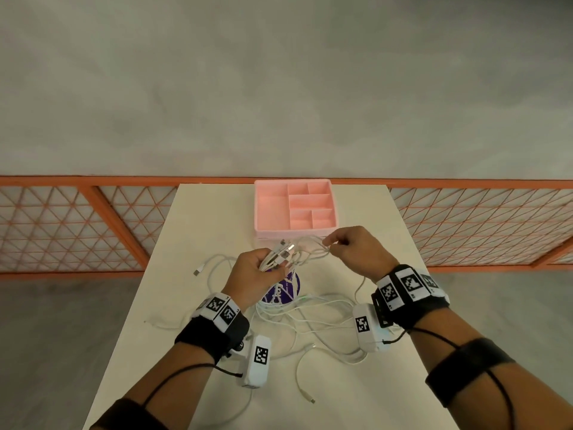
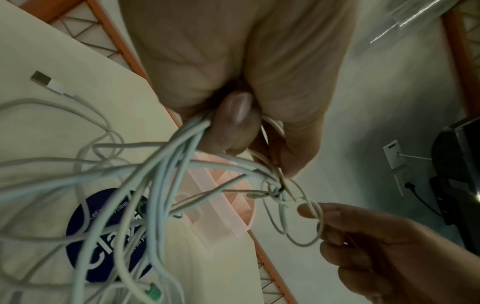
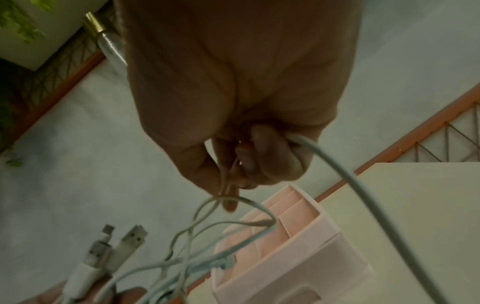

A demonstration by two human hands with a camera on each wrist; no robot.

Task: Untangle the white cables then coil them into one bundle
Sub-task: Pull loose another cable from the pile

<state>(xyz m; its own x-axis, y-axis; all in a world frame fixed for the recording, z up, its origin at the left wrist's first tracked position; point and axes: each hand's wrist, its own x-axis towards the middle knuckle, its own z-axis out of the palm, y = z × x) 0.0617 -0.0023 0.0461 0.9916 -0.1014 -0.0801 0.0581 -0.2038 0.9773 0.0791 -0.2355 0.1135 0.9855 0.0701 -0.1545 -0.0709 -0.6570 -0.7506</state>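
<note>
My left hand [image 1: 262,271] grips a bunch of white cables [image 1: 280,254] above the table, their metal plug ends [image 1: 286,246] sticking up past the fingers. To its right, my right hand [image 1: 344,248] pinches a thin loop of white cable [image 1: 316,248] that runs back to the bunch. The left wrist view shows the cables [image 2: 166,164] fanning out of my fist and the right hand's fingers [image 2: 311,211] on a small tangled loop [image 2: 298,218]. In the right wrist view the right hand [image 3: 231,193] pinches the thin strand, and plug ends [image 3: 114,244] show at lower left. More white cable [image 1: 310,330] lies tangled on the table.
A pink compartment organiser [image 1: 294,209] stands at the far end of the cream table [image 1: 192,231]. A round purple sticker [image 1: 282,290] lies under the cables. One loose plug [image 1: 198,270] rests at the left. Orange mesh railings [image 1: 77,225] flank the table.
</note>
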